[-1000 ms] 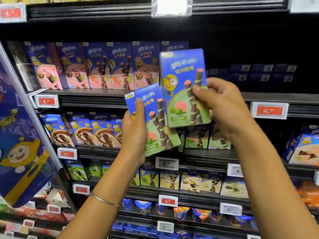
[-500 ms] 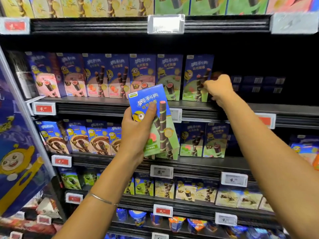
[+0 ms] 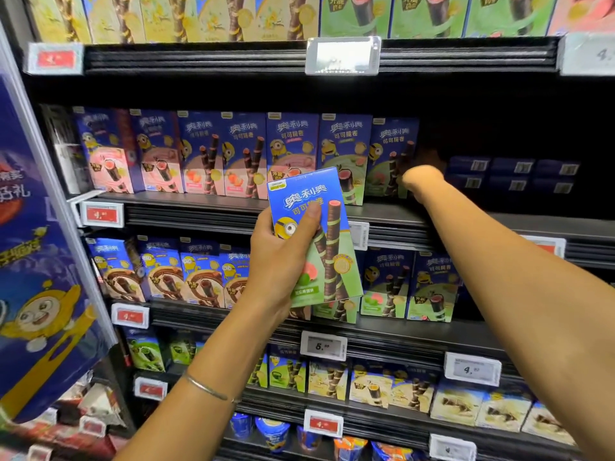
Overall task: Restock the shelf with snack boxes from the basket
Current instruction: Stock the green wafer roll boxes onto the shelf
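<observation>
One snack box (blue-green) held upright in left hand.

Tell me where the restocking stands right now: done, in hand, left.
Done: a green-and-blue box stands at the right end of the upper row. The right hand reaches in behind it, fingers out of sight. In hand: the left hand holds another green box in front of the shelves. Left: shelving that box; the dark gap right of the row looks open. The basket is not in view.
</observation>
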